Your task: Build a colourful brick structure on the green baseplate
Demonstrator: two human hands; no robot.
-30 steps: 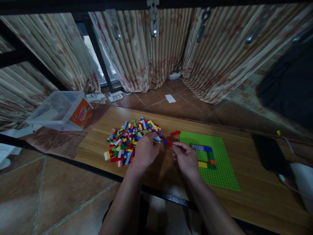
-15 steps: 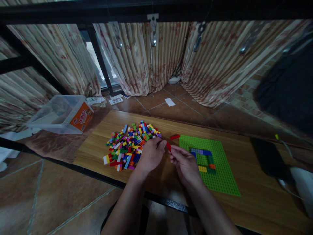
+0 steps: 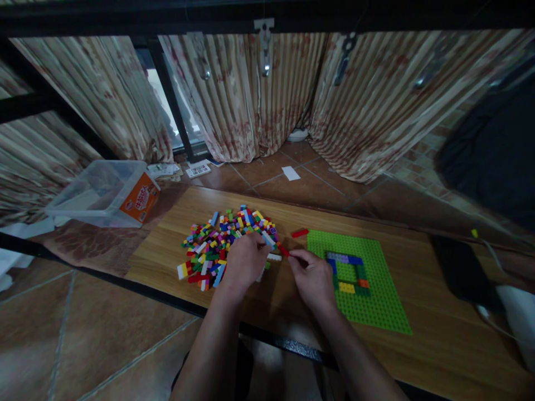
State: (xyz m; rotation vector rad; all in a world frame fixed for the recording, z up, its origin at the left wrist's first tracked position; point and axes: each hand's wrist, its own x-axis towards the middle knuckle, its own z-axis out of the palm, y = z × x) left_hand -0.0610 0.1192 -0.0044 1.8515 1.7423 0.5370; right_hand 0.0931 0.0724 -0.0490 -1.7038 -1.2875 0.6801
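Long thin red plastic brick (image 3: 283,249) held just above the wooden tabletop (image 3: 163,248), between the loose bricks and the baseplate; I see its near end pinched between thumb and forefinger of the right hand (image 3: 312,277). Left hand (image 3: 246,259) is over the right-hand edge of a heap of multicoloured plastic bricks (image 3: 209,245), fingers bent, tips close to a light blue oblong brick (image 3: 268,239); from my end I cannot tell whether they grasp it. A narrow white brick (image 3: 275,257) sits just beside those fingers. Right of the right hand, a bright green studded plastic baseplate (image 3: 382,292) lies flat, carrying a rectangular outline of bricks: I make out a yellow block (image 3: 346,288), an orange one (image 3: 363,283) and a dark blue one (image 3: 356,260). Second long red brick (image 3: 300,233) lies by the baseplate's far left corner. Farther right, a flat black slab (image 3: 460,267). Far left, a clear plastic bin (image 3: 79,216) bears an orange label (image 3: 140,197) with large white characters, too small for me to read surely. Beyond the table, a white card (image 3: 198,170) shows a QR-like pattern, near striped floral curtains (image 3: 284,100).
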